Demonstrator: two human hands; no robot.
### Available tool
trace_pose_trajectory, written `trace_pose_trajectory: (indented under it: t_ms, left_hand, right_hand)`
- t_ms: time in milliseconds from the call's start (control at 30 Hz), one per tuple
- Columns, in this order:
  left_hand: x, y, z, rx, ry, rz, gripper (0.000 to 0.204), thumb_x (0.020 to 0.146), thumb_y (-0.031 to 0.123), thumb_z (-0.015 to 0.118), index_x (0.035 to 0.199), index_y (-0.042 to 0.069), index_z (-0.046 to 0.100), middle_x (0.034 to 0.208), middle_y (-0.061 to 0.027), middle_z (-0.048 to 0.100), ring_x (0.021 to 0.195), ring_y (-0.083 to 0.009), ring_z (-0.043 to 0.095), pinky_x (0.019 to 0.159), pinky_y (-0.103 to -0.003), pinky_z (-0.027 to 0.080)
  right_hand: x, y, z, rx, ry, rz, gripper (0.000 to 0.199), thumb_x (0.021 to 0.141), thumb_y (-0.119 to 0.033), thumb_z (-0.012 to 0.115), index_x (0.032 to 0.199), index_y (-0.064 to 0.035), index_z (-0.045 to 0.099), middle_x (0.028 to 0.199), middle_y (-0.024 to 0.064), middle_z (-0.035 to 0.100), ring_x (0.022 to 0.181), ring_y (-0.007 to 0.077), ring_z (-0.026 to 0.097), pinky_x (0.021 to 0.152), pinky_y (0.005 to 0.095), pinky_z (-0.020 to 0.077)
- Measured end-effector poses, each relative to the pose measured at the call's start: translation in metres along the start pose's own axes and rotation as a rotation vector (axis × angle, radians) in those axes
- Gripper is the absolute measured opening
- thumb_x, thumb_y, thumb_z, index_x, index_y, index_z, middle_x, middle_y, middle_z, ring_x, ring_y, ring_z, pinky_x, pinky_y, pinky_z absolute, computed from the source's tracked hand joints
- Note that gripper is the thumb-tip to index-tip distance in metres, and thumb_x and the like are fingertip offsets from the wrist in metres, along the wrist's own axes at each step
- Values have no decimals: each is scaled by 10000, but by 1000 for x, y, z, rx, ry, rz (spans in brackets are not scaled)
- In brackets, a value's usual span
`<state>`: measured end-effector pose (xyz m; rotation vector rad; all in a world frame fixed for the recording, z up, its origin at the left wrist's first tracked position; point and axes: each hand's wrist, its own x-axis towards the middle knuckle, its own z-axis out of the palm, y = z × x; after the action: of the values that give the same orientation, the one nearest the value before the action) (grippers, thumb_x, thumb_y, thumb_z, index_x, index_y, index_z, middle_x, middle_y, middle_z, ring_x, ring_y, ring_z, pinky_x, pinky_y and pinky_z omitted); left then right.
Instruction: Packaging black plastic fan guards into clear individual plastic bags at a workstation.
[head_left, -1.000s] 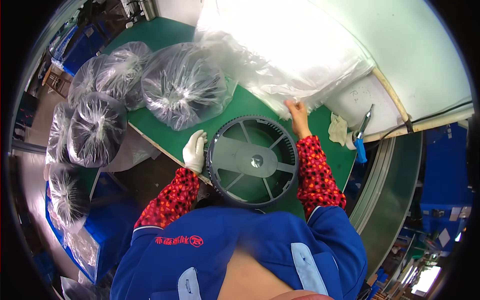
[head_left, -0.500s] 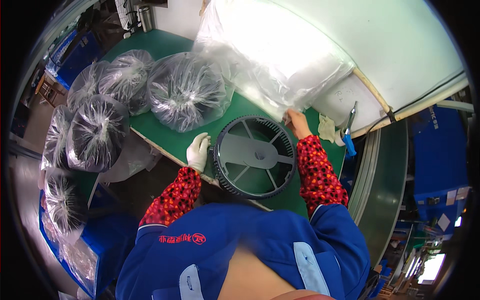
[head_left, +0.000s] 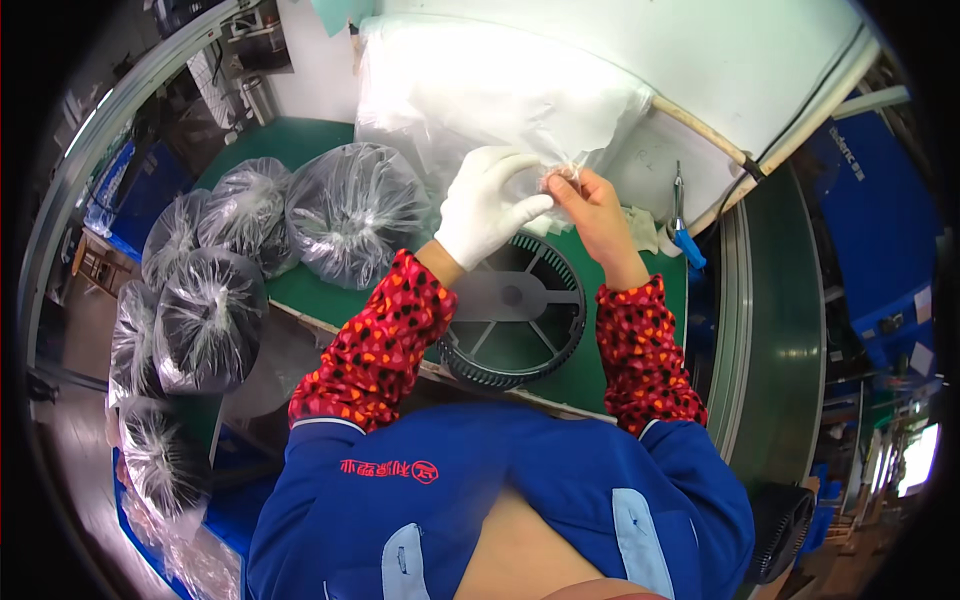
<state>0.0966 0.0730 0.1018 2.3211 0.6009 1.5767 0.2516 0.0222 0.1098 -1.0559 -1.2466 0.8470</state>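
Bags of clear crinkled plastic crowd the left, dark contents obscured by reflections; white-gloved left hand is curved, thumb and fingers well apart, any transparent film in that gap too faint to confirm. Dark-grey, round, spoked plastic frame lies on green tabletop, its upper-left rim hidden by that hand and red patterned sleeve. Bare right hand pinches bunched clear film, extent unclear against glaring white plastic sheets.
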Motion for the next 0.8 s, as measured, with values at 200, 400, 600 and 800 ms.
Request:
trace_pose_trajectory:
  t_ms: [200,400,600,800]
  left_hand:
    - [14,1,28,-269,-149,65,175,739,170,675,865,57,629,867,-88,613,853,-265,563,775,-348,441]
    - [33,18,33,-298,-29,-287,295,889,283,497,790,18,578,683,-180,566,670,-324,572,630,-380,437]
    - [54,15,19,92,-236,-19,197,839,235,565,793,44,563,648,-156,573,611,-322,579,568,-394,455]
    - [83,-60,-9,586,-55,38,184,804,94,513,984,115,545,707,-156,616,674,-373,603,599,-450,461]
  right_hand:
    - [-16,11,-18,83,109,22,333,917,-334,533,743,-52,560,654,-49,475,599,42,405,545,208,324]
    - [-29,9,-23,-257,138,-98,460,884,-357,574,557,-51,470,498,-14,389,468,90,317,447,278,273]
    - [-29,7,-38,-883,439,-273,500,853,-340,584,516,7,456,470,180,385,410,292,329,425,377,292]
    - [-46,-6,-20,-939,437,-538,414,882,-232,550,556,2,446,498,166,394,417,276,365,436,389,296]
